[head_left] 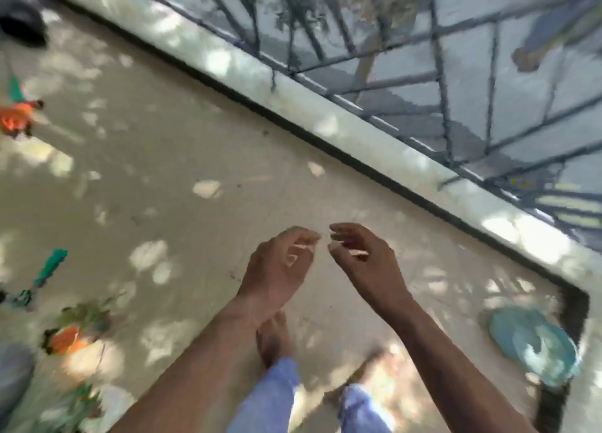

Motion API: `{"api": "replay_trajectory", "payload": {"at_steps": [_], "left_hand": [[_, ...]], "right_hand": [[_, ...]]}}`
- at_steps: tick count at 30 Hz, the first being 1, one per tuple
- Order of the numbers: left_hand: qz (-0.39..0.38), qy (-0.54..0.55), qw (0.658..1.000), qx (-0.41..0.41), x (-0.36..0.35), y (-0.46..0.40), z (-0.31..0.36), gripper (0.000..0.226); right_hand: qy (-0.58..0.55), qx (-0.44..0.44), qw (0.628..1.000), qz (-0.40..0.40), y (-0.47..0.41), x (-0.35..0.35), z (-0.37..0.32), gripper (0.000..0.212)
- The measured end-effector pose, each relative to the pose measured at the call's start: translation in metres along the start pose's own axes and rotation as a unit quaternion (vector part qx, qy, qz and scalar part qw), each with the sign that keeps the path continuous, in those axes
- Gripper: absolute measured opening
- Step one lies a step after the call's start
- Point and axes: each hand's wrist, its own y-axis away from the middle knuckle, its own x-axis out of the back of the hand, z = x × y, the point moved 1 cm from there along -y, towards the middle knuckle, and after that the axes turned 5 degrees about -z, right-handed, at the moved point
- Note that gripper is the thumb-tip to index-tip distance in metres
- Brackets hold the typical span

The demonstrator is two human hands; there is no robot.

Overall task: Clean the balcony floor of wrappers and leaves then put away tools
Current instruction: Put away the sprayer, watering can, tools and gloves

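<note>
The view is blurred by motion. My left hand (280, 266) and my right hand (361, 256) hang side by side over the bare concrete floor (182, 145), fingers loosely curled and apart, fingertips nearly meeting. I see nothing solid in either hand. Litter lies at the left: an orange wrapper (18, 119), a green wrapper strip (50, 268), and a heap of leaves with an orange wrapper (76, 330). More green leaves (70, 405) sit at the bottom left.
A pale parapet ledge (325, 123) with a dark metal railing (443, 74) runs diagonally behind the hands. A round teal object (534, 344) lies in the right corner. A dark object (22, 25) is at the top left. My bare feet (273, 338) stand below the hands.
</note>
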Motion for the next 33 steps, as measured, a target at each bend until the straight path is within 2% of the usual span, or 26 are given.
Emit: {"api": "replay_trajectory", "payload": {"at_steps": [3, 7, 12, 17, 21, 25, 30, 33], "left_hand": [[0.086, 0.053, 0.995, -0.005, 0.070, 0.013, -0.013, 0.023], [0.171, 0.056, 0.984, 0.008, 0.136, 0.019, -0.027, 0.028], [0.259, 0.047, 0.964, 0.027, 0.214, 0.010, -0.058, 0.035], [0.361, 0.080, 0.926, 0.077, 0.301, 0.002, -0.069, 0.034], [0.404, 0.097, 0.903, 0.108, 0.364, -0.009, -0.078, 0.038], [0.450, 0.124, 0.876, 0.124, 0.424, -0.022, -0.096, 0.038], [0.515, 0.190, 0.823, 0.148, 0.492, -0.030, -0.144, 0.045], [0.506, 0.197, 0.822, 0.169, 0.535, -0.035, -0.177, 0.046]], "right_hand": [[0.032, 0.060, 0.996, -0.057, -0.037, -0.041, -0.065, 0.032], [0.073, 0.141, 0.981, -0.108, -0.079, -0.091, -0.135, 0.039], [0.117, 0.194, 0.954, -0.195, -0.141, -0.165, -0.201, 0.046], [0.146, 0.224, 0.923, -0.276, -0.208, -0.237, -0.270, 0.048], [0.166, 0.264, 0.890, -0.334, -0.247, -0.290, -0.333, 0.048], [0.218, 0.307, 0.838, -0.396, -0.286, -0.358, -0.385, 0.049], [0.249, 0.326, 0.791, -0.454, -0.323, -0.461, -0.421, 0.048], [0.270, 0.318, 0.770, -0.483, -0.344, -0.523, -0.440, 0.048]]}}
